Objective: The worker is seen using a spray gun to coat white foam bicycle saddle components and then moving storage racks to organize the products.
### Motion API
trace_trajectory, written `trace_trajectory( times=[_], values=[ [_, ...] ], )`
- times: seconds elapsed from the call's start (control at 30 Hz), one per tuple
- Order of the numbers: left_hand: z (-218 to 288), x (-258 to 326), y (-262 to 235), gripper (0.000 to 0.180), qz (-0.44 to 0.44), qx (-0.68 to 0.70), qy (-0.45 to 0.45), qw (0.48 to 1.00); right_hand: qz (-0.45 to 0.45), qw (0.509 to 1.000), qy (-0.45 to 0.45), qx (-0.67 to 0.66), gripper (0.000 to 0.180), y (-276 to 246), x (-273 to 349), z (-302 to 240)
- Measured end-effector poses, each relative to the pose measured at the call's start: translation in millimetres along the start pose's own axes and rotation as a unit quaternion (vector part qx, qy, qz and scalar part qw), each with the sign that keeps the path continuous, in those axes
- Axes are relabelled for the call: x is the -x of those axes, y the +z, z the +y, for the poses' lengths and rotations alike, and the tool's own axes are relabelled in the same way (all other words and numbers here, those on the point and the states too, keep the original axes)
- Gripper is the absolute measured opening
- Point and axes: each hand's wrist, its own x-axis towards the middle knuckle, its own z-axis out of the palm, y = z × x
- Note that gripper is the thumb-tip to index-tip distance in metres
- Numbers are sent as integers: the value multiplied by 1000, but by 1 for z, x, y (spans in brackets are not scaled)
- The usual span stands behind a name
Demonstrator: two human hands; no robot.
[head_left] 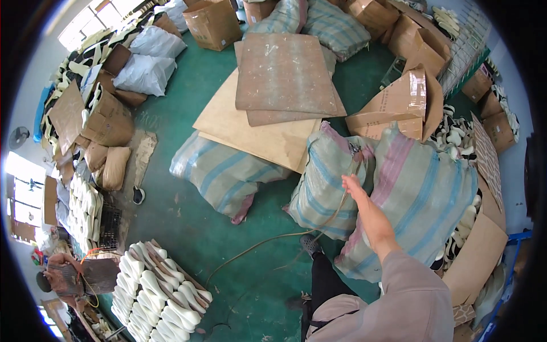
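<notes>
My right hand (352,186) reaches out over a striped woven sack (330,176). Its fingers are closed on a thin tan cord (250,246), which runs down the sack's front and trails across the green floor to the left. The sack stands upright, its gathered pink-edged mouth just beyond my hand. Close against its right side leans a larger striped sack (413,196), bulging and full. On the left another striped sack (228,174) lies under a stack of boards. My left hand is out of view.
Brown boards (285,74) top a pale sheet (250,128). At the lower left rises a pile of white shoe-sole-like pieces (156,288). An open carton (393,105) sits beyond the sacks; more cartons, bags and loose pieces line the walls. A dark shoe-like piece (138,195) lies on the floor.
</notes>
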Motion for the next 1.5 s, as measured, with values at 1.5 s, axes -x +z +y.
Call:
trace_trajectory(
  times=[1.5],
  values=[
    [-146,171,-351,20,-4,662,488,569,-785,200,-475,343,58,172,1042,211]
  ],
)
